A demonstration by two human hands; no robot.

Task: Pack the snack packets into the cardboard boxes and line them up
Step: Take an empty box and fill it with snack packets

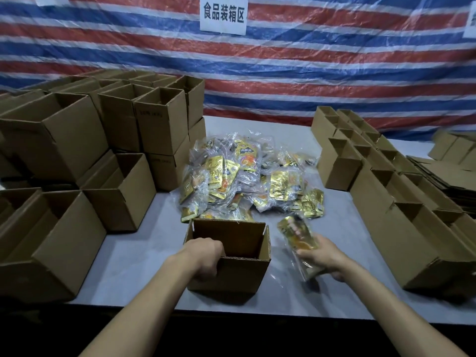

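Head view: bench [144, 269] seen from above
Left hand [206, 256]: fingers curled over near rim of open box [231, 256], gripping it
Right hand [324, 256]: holds one snack packet [298, 235] just right of box
Packet pile [247, 176]: behind box, mid-bench
Empty boxes [90, 155]: stacked left
Box rows [386, 181]: lined up right

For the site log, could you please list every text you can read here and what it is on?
"食品装箱区": white paper sign on the striped tarp.
Print on snack packets: too blurred.
Faint marking on a stacked box: unreadable.
Cut-off sheet, right edge: unreadable.
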